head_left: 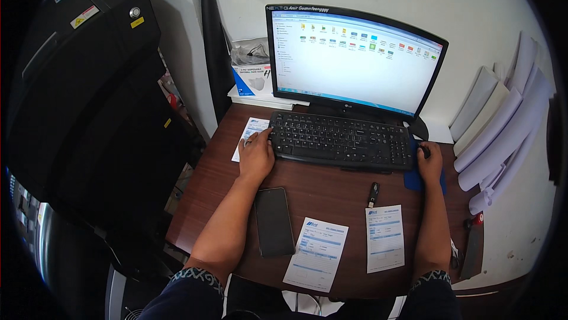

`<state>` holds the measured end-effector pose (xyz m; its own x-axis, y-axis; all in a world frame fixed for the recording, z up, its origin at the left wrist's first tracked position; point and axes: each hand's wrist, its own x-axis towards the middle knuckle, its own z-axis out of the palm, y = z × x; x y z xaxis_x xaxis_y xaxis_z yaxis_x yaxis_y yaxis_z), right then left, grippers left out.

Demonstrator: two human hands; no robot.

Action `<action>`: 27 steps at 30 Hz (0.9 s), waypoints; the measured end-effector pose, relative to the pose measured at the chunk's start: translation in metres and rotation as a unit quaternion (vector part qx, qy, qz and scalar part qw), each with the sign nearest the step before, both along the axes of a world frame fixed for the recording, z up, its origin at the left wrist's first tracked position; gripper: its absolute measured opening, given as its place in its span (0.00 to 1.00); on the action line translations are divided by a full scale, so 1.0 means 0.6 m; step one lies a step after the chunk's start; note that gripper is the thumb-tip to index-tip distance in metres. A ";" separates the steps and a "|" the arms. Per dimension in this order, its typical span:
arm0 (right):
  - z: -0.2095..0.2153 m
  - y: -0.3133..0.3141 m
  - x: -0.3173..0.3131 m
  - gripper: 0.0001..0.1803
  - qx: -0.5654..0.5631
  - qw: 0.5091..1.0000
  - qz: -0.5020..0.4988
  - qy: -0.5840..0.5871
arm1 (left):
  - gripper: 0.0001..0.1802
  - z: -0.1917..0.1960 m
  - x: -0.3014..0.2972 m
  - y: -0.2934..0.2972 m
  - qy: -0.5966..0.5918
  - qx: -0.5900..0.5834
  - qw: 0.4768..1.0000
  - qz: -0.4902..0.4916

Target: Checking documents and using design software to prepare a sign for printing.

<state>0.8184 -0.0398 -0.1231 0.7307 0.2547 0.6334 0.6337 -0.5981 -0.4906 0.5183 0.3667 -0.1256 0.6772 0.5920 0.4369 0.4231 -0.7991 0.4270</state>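
The right hand [431, 164] holds the black mouse [424, 152] on the blue mouse pad [412, 181] right of the keyboard [340, 139], the left hand [256, 158] lies loose at the keyboard's left end, and small, gentle slides while watching the monitor [355, 74] should work best.

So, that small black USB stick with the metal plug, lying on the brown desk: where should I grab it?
Probably pinch the USB stick's black body across its long sides, from above and slightly right. It lies narrow and lengthwise, its metal plug pointing toward you, close to the white-and-blue paper slip. Your right hand is nearest, though it's on the dark computer mouse.
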 end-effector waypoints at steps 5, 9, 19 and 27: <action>-0.005 -0.004 0.006 0.11 -0.004 1.000 0.007 -0.017 | 0.21 0.000 0.001 -0.002 -0.004 0.000 1.000 0.002; -0.004 -0.001 0.005 0.11 -0.005 1.000 0.005 -0.014 | 0.21 -0.002 0.000 0.000 -0.006 -0.001 1.000 0.001; -0.004 -0.003 0.004 0.13 -0.005 1.000 0.010 -0.009 | 0.21 0.001 0.000 -0.001 -0.002 -0.004 1.000 0.002; 0.003 -0.001 -0.006 0.14 -0.016 1.000 -0.001 0.019 | 0.21 0.005 -0.002 -0.004 0.001 -0.006 1.000 0.005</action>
